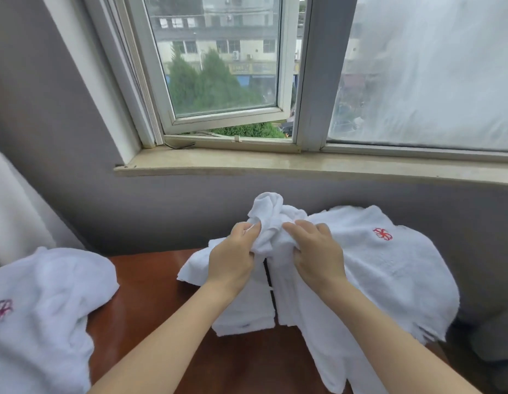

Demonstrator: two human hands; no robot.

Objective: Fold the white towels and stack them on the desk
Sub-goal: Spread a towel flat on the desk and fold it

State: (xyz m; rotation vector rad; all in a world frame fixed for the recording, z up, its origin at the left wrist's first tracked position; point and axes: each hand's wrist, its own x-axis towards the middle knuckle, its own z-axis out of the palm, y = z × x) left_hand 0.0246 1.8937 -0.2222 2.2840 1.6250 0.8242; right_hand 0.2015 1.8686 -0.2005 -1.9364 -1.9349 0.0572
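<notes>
Setting: A reddish-brown wooden worktop is being viewed from above. It is set against a grey wall, under a partly open window and a pale sill.

Towel in hand: A crumpled towel, white and bunched into a knot, is being held up between both hands over the far middle of the worktop, near the wall.

Left hand: The left hand is being closed round the towel's left side, and its fingers are being curled into the cloth, pinching a fold.

Right hand: The right hand is being closed round the right side in the same way.

Key relation: The bulk of the towel is being carried just beyond the fingertips, rising away from the person. No long axis can be read while it is bunched. Both hands are touching it and are equally near, with only a narrow gap between them. It is judged that they will need to be drawn apart sideways to open the cloth.

Below: A folded stack of white towels is lying beneath the left hand. A large towel with a red emblem is being draped just beside the stack, to the right.

Near left: A loose towel with a pink emblem is lying well apart, unfolded.
</notes>
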